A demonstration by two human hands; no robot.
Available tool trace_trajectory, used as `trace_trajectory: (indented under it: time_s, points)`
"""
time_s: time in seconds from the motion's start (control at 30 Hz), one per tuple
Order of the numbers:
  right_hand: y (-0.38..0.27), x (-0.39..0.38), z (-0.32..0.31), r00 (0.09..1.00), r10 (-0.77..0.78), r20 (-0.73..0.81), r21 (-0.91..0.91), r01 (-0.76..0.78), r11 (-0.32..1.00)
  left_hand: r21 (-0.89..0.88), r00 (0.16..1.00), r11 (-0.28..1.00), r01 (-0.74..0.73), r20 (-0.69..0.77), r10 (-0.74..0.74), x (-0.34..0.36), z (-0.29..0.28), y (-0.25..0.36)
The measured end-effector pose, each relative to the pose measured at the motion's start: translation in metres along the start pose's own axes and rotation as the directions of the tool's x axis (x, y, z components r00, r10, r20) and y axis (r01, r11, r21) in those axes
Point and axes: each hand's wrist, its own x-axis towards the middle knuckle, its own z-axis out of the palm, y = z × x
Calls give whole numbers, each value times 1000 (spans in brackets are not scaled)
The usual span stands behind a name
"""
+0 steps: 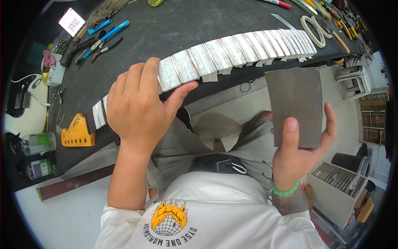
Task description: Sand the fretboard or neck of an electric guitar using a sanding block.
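Note:
A guitar neck [232,52] lies along the near edge of the dark workbench, its fretboard covered with pale masking tape between the metal frets. Tape ends hang off its near side. Its yellow headstock [78,135] points to the left. My left hand [139,99] is wrapped over the neck near the headstock end, thumb along the near edge. Off the bench, apart from the neck, my right hand [296,153] holds up a grey-brown rectangular sheet that looks like sandpaper [295,106], thumb on its face and fingers partly behind it.
Blue-handled tools and pliers [108,43] lie at the back left, near a lit phone [71,21]. Tape rolls [313,31] sit beyond the neck's right end, with a red marker [282,4] farther back. Clear plastic containers [39,143] stand at the left; a white stool [354,81] is at the right.

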Motion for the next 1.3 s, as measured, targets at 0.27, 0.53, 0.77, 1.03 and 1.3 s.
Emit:
trace_trajectory:
  time_s: [0.27,0.53,0.77,1.03,1.3]
  points:
    - [-3,2,-26,931,295,215,373,-357,856,-178,964,984,20,263,28,7,-27,-4]
    - [17,-26,-21,983,-66,169,13,64,998,-205,955,979,-2,290,63,15,-28,-13]
    - [23,-21,-4,866,-436,245,-194,484,853,-53,990,999,-9,142,16,7,-7,-3]
    - [-11,22,50,728,-523,442,-225,655,721,-50,991,999,13,135,-6,5,-6,-4]
    - [-8,58,100,655,-611,444,-221,741,634,-62,995,998,17,100,-10,3,-6,-4]
